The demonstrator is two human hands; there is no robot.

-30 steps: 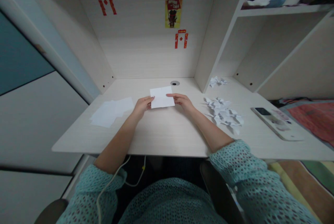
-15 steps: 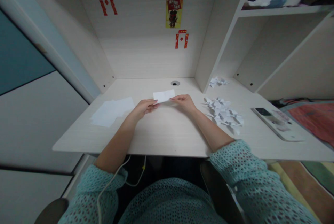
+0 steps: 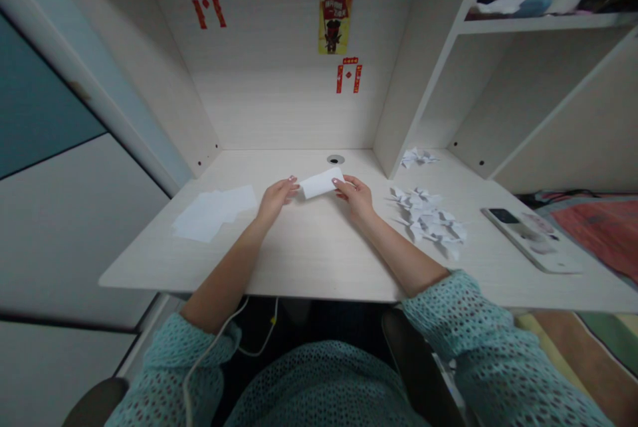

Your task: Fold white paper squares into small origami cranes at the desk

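Note:
A small white piece of paper [image 3: 320, 184], longer than it is tall, is held tilted above the desk. Its right end lies between the thumb and fingers of my right hand [image 3: 357, 195], which is closed on it. At the paper's left end is my left hand [image 3: 279, 200], its fingers apart and the tips close to the edge; whether they touch it I cannot make out. Left of that hand lies a spread of flat white paper sheets [image 3: 214, 211]. To the right of my right forearm is a pile of small folded white paper pieces [image 3: 428, 218].
A smaller group of folded papers [image 3: 419, 157] sits behind the pile, by the upright panel. A phone-shaped white object [image 3: 531, 241] lies at the right on the desk [image 3: 319, 261]. A cable hole [image 3: 335, 159] is near the back wall. A white cord [image 3: 204, 354] hangs by my left sleeve.
The paper has tilted, its right end higher, and moved slightly right. My left fingers have loosened from its left end, while my right hand has shifted its grip farther over the right end.

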